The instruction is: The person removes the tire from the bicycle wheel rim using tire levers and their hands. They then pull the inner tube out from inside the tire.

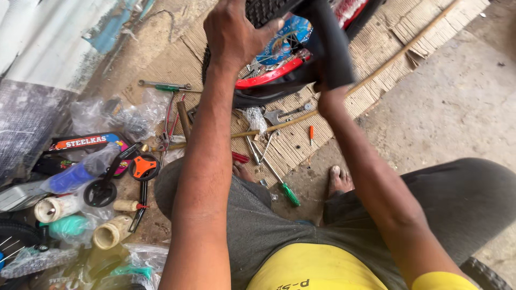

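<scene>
Left hand [232, 33] grips the knobby tyre [263, 11], steadying the wheel; right hand [329, 96] clamps the black tube [330, 43] beside it.

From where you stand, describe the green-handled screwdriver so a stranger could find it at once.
Start at the woven mat on the floor, then drop to the person's bare feet. The screwdriver lies slanted between them, its bright green handle nearest the grey shorts; the small screwdriver nearby is orange.

Knobbly rubber tyre [263, 9], glossy red rim [269, 77], ribbed cardboard [376, 40]
</scene>
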